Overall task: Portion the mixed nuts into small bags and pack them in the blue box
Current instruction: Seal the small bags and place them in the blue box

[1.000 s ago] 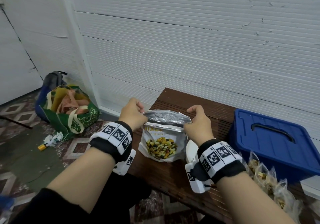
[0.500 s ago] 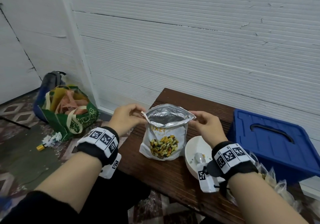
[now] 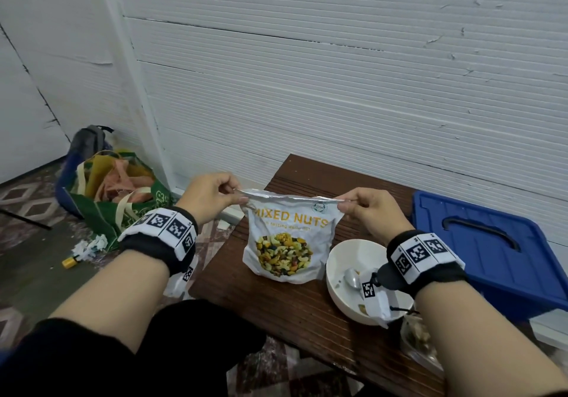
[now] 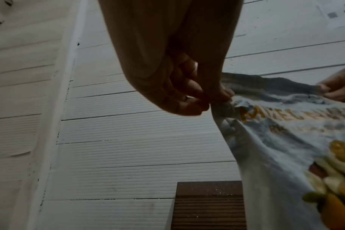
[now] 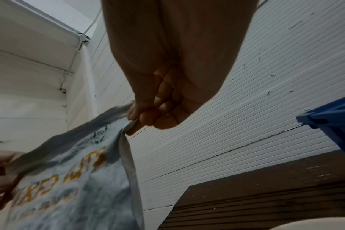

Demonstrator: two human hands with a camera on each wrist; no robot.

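Note:
A white foil pouch marked MIXED NUTS [image 3: 289, 236] [image 4: 286, 140] [image 5: 69, 179] stands upright on the dark wooden table [image 3: 276, 304]. My left hand [image 3: 212, 197] [image 4: 211, 99] pinches its top left corner, and my right hand [image 3: 365, 209] [image 5: 140, 118] pinches the top right corner. The mouth is pulled flat between them. A closed blue box [image 3: 491, 249] [image 5: 333, 123] sits at the right. Small filled bags [image 3: 418, 341] lie by my right forearm, mostly hidden.
A white bowl [image 3: 341, 273] with a metal spoon [image 3: 352, 276] and a few nut bits stands right of the pouch, under my right wrist. A white ribbed wall rises close behind the table. A green tote [image 3: 113, 193] and a backpack [image 3: 89, 141] sit on the floor, left.
The pouch mouth gaped open before; my hands have moved apart and up, stretching the top edge flat and straightening the pouch so its printed front shows.

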